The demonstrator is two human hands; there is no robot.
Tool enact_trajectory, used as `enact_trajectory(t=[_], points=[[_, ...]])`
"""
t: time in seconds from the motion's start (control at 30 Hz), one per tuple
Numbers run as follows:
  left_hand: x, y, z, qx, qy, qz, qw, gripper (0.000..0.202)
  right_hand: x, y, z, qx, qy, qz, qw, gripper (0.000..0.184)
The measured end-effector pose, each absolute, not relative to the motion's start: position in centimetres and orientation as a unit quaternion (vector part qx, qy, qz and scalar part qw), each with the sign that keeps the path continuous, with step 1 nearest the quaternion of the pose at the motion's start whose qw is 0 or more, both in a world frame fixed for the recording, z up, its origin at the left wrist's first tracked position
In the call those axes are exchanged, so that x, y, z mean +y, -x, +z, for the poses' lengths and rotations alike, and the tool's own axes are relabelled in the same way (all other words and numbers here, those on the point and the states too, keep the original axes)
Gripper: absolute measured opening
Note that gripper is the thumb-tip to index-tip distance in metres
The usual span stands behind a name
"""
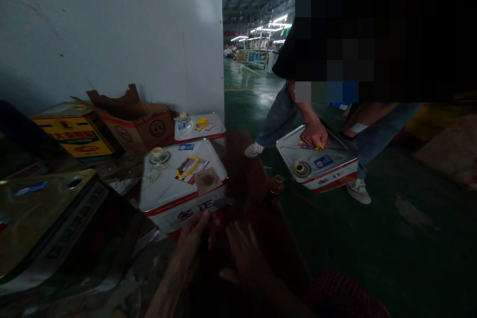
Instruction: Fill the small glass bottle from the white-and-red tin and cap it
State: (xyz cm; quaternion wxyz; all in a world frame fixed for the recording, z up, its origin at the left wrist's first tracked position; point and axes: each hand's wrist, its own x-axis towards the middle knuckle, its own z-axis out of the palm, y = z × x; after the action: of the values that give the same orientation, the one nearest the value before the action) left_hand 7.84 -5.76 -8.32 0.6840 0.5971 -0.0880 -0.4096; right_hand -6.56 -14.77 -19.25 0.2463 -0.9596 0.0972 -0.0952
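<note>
White-and-red metal can (182, 190) stands just ahead of the left hand (192, 233), whose fingers are loosely extended toward the lower part of its printed front; whether the fingertips touch the metal is hard to tell. The right hand (244, 251) is open, fingers apart and thumb out, low over a dark reddish-brown surface (242, 151) to the right of that can — its underside is lost in shadow.

On the can's top sit a yellow carrying handle (188, 166), a pale spout cap (157, 154) in the far left corner and a brown patch (207, 180) at the near right edge. A brown bottle (276, 190) stands ahead and to the right of the right hand, between it and a second white-and-red can (316, 171), which a co-worker's hand (315, 134) grips by its handle, tilted.

Directly behind the near can is another white can (214, 126), partly hidden by it. A gold-topped can (44, 198) crowds the left side — dark-walled and large. Farther back stand an open cardboard box (143, 126) and a yellow can (80, 131), both before a pale wall panel (112, 20).
</note>
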Motion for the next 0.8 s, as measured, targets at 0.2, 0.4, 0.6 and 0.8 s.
enact_trajectory(t=[0.2,0.4,0.6,0.8], points=[[-5.9,-7.1,-8.6,-0.089,-0.557,-0.428,0.706,0.046,-15.5,6.7,-18.3,0.127,0.954,-0.11,0.249,0.088],[-6.3,-7.4,-9.4,-0.024,-0.53,-0.428,0.732,0.043,-16.3,6.9,-19.0,0.175,0.933,-0.163,0.269,0.068],[-6.2,-8.3,-7.9,0.104,-0.445,-0.445,0.77,0.039,-16.4,6.8,-19.9,0.163,0.912,-0.213,0.311,0.056],[-7.0,-7.7,-7.5,0.112,-0.432,-0.463,0.766,0.04,-15.9,6.1,-16.1,0.136,0.886,-0.266,0.355,0.065]])
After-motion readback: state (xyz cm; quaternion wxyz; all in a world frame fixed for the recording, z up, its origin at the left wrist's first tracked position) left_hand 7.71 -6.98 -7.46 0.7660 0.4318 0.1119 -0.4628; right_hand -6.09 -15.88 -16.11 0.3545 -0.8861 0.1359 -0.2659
